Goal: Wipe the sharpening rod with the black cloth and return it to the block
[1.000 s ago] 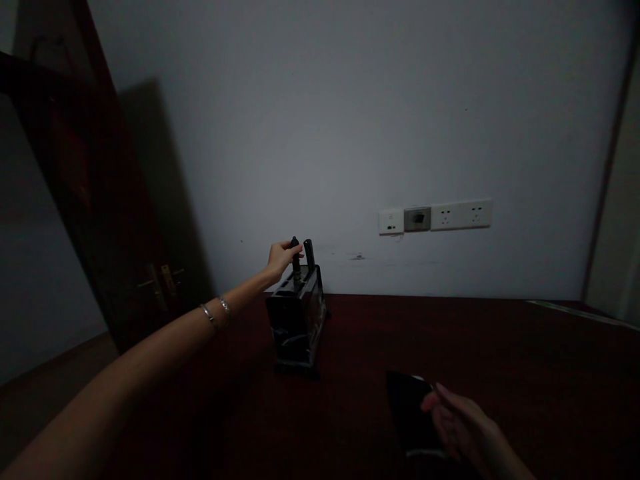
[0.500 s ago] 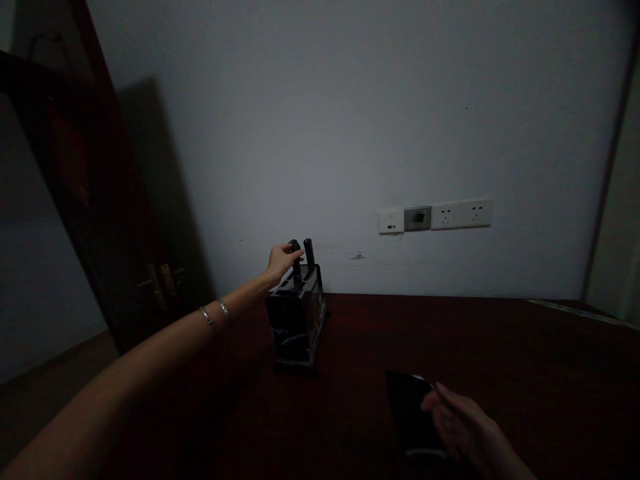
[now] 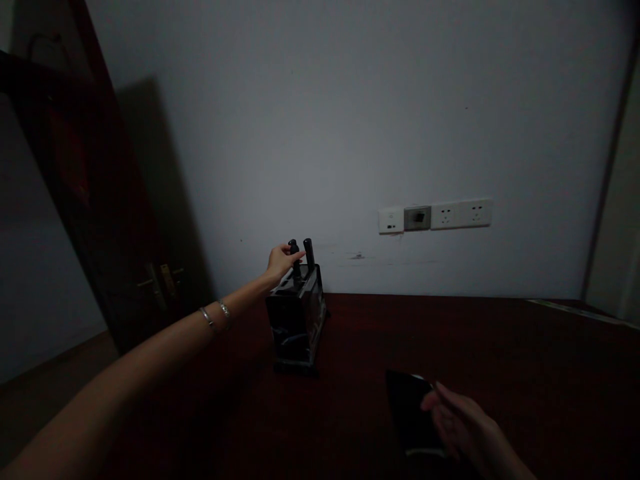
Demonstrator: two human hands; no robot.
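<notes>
At the top of a black knife block (image 3: pixel 290 333), my left hand (image 3: pixel 281 260) has its thumb and fingers closed around a black knife handle (image 3: pixel 295 257). The handle stands upright in the block, and its blade is hidden. A second black knife handle (image 3: pixel 309 253) rises just to the right, apart from my fingers. Low on the right, my right hand (image 3: pixel 463 417) is closed on a dark, flat, blade-like piece (image 3: pixel 413 407) with a pale lower edge. Dim light hides its exact kind, and its held end is covered by my fingers.
The block stands on a dark red tabletop (image 3: pixel 360 340) against a pale wall (image 3: pixel 325 133). Sockets and switches (image 3: pixel 435 217) sit on the wall. An open dark door (image 3: pixel 115 193) is at the left. A pale strip (image 3: pixel 580 312) lies at the table's right rear.
</notes>
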